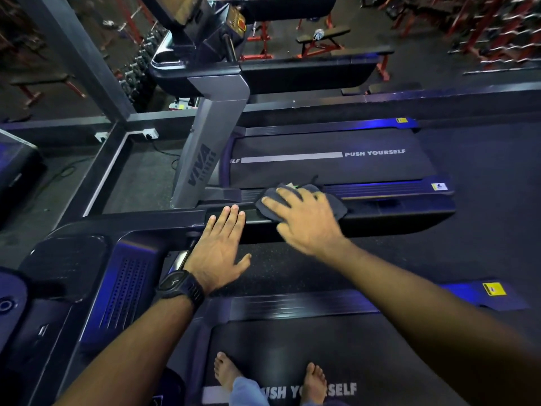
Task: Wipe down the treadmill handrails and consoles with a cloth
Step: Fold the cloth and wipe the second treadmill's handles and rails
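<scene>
A dark grey cloth (pixel 336 205) lies on the black handrail (pixel 395 218) of the treadmill I stand on. My right hand (pixel 304 221) presses flat on the cloth with fingers spread; the hand looks slightly blurred. My left hand (pixel 219 250), with a black watch on the wrist, rests open on the same rail just left of the cloth, fingers straight and together. The console (pixel 87 276) of this treadmill sits at the lower left, dark with a perforated panel.
A second treadmill (pixel 330 162) with a "PUSH YOURSELF" belt stands beyond the rail, its grey upright (pixel 205 148) and console (pixel 210 33) at top centre. My bare feet (pixel 225 373) stand on the near belt. Red benches and racks fill the floor farther back.
</scene>
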